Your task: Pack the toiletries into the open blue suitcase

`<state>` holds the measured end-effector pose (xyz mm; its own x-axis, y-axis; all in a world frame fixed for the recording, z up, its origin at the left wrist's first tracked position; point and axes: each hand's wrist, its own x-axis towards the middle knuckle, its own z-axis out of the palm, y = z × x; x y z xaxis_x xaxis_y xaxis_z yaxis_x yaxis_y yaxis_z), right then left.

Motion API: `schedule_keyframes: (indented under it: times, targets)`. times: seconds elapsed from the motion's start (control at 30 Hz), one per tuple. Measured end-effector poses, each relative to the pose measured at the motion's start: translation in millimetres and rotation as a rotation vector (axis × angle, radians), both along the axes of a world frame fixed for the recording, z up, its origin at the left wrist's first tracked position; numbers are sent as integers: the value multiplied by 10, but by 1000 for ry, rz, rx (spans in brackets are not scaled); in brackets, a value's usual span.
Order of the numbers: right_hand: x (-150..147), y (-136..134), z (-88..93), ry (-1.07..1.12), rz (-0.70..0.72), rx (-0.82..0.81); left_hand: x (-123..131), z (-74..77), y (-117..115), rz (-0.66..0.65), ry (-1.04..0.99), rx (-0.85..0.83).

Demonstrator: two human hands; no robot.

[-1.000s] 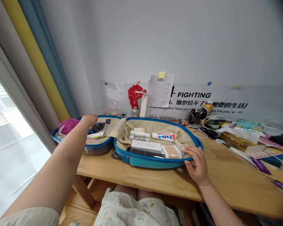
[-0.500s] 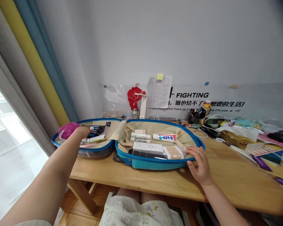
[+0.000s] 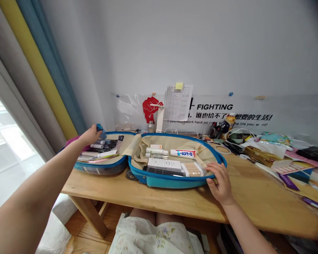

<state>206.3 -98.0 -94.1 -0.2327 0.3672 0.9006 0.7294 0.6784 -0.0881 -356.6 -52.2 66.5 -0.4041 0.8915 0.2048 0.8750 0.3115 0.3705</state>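
Observation:
My left hand (image 3: pixel 90 136) is raised above the far rim of an open blue hard-shell case (image 3: pixel 169 182), pinching a small blue object (image 3: pixel 101 131) in its fingertips. Below it, the case's left half holds several pens and tubes (image 3: pixel 99 148) and a pink mesh puff (image 3: pixel 72 141), partly hidden by my forearm. My right hand (image 3: pixel 220 181) rests on the front rim of the right half, fingers apart. That half holds a toothpaste tube (image 3: pixel 182 153), a pack of cotton swabs (image 3: pixel 192 169) and a white box (image 3: pixel 164 164).
The case lies on a wooden table (image 3: pixel 137 197). To the right are papers, cables, a bottle (image 3: pixel 230 122) and a black case (image 3: pixel 310 153). A clear sheet with a printed slogan (image 3: pixel 214 107) covers the wall behind. Curtains (image 3: pixel 39 70) hang at the left.
My left hand has risen and moved back from the pens, now holding the small blue object. The pink puff sits lower behind my forearm. My right hand stays on the rim.

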Motion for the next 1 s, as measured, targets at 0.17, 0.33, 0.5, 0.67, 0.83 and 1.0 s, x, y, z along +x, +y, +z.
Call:
schedule_keyframes:
  times: [0.17,0.33,0.5,0.67,0.83,1.0]
  targets:
    - [-8,-3,9,14,1,-8,842,220,198,-287,-401,141]
    - [-20,-19,35,6,14,9,1820,74,289,-603,-619,-68]
    - [-20,-27,34,1,-1,0,2588,-226,402,-815,-550,-334]
    - [-21,-30,19,2,4,4,3036,-440,597,-939,-281,-458]
    - [-17,-46,29,7,10,-21,3256,-589,751,-1025,-1,-431]
    - [-24,-60,54,-8,-2,-7,3350,-731,755,-1064,136,-419]
